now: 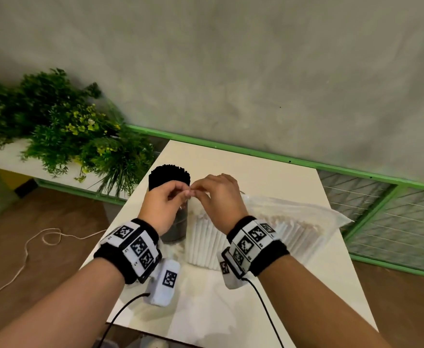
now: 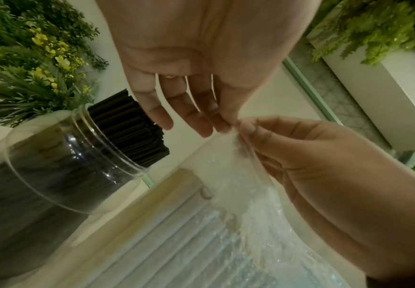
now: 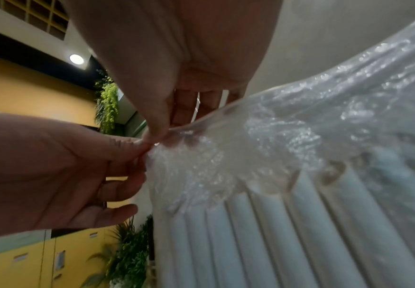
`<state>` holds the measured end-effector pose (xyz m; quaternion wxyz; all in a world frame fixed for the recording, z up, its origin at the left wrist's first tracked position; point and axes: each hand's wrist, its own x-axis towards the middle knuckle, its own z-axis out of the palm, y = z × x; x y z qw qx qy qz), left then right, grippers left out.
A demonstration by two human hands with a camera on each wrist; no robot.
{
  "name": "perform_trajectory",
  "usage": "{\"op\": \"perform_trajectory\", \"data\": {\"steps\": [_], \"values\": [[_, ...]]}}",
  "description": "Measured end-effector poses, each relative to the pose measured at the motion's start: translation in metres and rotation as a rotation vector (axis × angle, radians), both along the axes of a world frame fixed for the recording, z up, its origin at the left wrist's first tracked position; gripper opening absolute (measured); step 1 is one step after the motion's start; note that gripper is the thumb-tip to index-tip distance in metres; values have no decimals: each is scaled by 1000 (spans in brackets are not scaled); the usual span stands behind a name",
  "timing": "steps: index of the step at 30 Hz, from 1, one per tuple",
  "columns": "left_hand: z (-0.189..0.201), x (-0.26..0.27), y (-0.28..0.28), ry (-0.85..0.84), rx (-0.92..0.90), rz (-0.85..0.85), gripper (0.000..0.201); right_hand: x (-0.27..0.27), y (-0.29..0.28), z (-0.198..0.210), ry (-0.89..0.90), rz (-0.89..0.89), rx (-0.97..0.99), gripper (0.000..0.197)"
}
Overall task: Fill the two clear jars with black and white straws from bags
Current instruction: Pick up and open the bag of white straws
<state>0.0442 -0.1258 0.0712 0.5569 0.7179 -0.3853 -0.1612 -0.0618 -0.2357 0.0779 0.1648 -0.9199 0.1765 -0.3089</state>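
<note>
One jar (image 1: pixel 173 209) already holds black straws (image 1: pixel 169 177); left hand (image 1: pixel 164 204) and right hand (image 1: pixel 221 197) both pinch the unopened bag (image 1: pixel 288 217) of white straws (image 1: pixel 206 244); a second jar is unseen

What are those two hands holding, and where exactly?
Both the left hand and right hand pinch the clear bag of white straws at its top edge.
</note>
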Motion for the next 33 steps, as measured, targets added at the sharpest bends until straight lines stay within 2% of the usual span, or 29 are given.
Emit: {"op": "perform_trajectory", "data": {"steps": [3,6,9,15,19,23,29,33], "values": [[-3,-4,-5,-155,67,20,14,0,-1,-5,61,-34,-126,18],[-8,-4,-8,-244,76,76,13,-19,-16,-11,66,-138,-257,7],[-10,-1,-8,-269,75,120,13,-65,-41,-16,81,-259,-346,20],[-14,7,-15,-226,115,141,11,-161,-80,-17,84,-546,-386,18],[-12,9,-16,-227,113,158,11,-198,-95,-19,62,-666,-292,14],[-9,10,-15,-234,141,128,10,-218,-105,-31,-75,-623,-163,14],[-7,10,-12,-223,183,122,11,-219,-107,-43,-285,-586,86,16],[-5,10,-14,-204,201,184,9,-216,-101,-40,-378,-574,153,23]]}}
